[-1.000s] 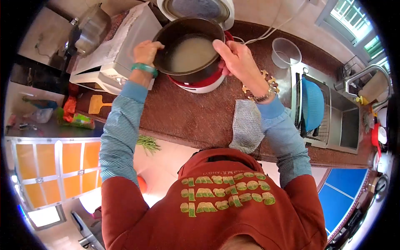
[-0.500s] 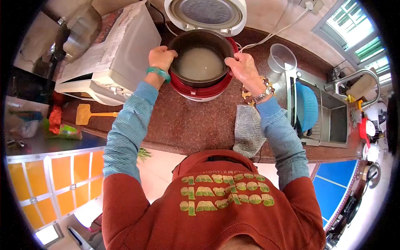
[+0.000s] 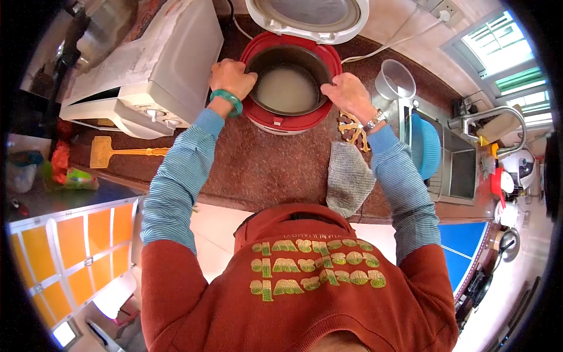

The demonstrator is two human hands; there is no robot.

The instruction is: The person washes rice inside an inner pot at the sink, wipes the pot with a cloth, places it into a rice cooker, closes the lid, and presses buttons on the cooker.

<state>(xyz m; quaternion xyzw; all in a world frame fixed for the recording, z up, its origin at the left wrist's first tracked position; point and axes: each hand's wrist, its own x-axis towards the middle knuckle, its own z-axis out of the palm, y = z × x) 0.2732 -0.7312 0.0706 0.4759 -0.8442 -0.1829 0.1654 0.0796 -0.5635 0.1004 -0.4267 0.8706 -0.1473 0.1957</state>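
A dark inner pot (image 3: 318,66) with cloudy whitish liquid in it sits inside a red and white rice cooker (image 3: 280,122). My left hand (image 3: 233,80) is closed at the pot's left rim, a green bangle on its wrist. At the right rim, my right hand (image 3: 350,95) pinches the pot's edge, and its wrist wears a metal watch. Grains at the bottom of the pot cannot be made out through the liquid. Behind the pot, the cooker's lid (image 3: 314,14) stands raised.
To the left are a white countertop appliance (image 3: 176,64) and a yellow fly swatter (image 3: 102,152). A grey cloth (image 3: 348,179) and a patterned trivet (image 3: 350,130) lie near my right arm. Further right stand a clear plastic container (image 3: 395,80), a blue basket (image 3: 430,145) and the sink (image 3: 460,173).
The inner pot has gone down into the rice cooker, with both hands still at its rim. More of the cooker's red ring now shows around it. The head view has shifted slightly.
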